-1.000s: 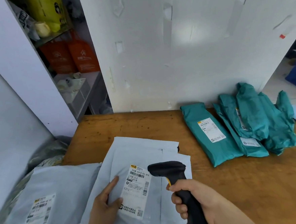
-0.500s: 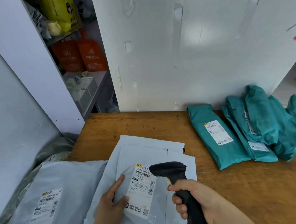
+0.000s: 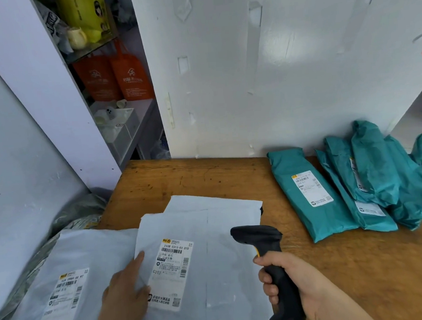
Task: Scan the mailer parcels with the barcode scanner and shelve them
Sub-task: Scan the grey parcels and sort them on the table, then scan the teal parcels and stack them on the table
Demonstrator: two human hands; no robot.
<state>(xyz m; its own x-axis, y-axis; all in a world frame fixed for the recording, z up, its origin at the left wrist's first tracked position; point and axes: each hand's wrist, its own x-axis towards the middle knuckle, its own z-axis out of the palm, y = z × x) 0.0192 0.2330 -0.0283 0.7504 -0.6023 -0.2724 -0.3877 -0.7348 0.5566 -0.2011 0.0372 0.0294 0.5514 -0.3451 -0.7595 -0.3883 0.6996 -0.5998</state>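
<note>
Mailer (image 3: 220, 271): flat at tabletop (image 3: 358, 284) 6 o'clock, label (image 3: 174, 270) up. Left hand (image 3: 125, 293) fingers straight, pinning it; right hand (image 3: 297, 287) fingers wrapped round scanner (image 3: 265, 241). Best aimed from 3 o'clock squarely at the barcode, mailer held taut.

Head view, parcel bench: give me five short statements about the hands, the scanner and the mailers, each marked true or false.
1. The right hand grips the barcode scanner by its handle. True.
2. The left hand holds the white C313 mailer up in the air. False: the hand rests on the mailer, which lies flat.
3. The mailer's label faces up. True.
4. The teal mailers lie at the left end of the table. False: they lie at its right end, by the wall.
5. The scanner's head covers the label. False: the label lies to the left of the head, apart from it.
</note>
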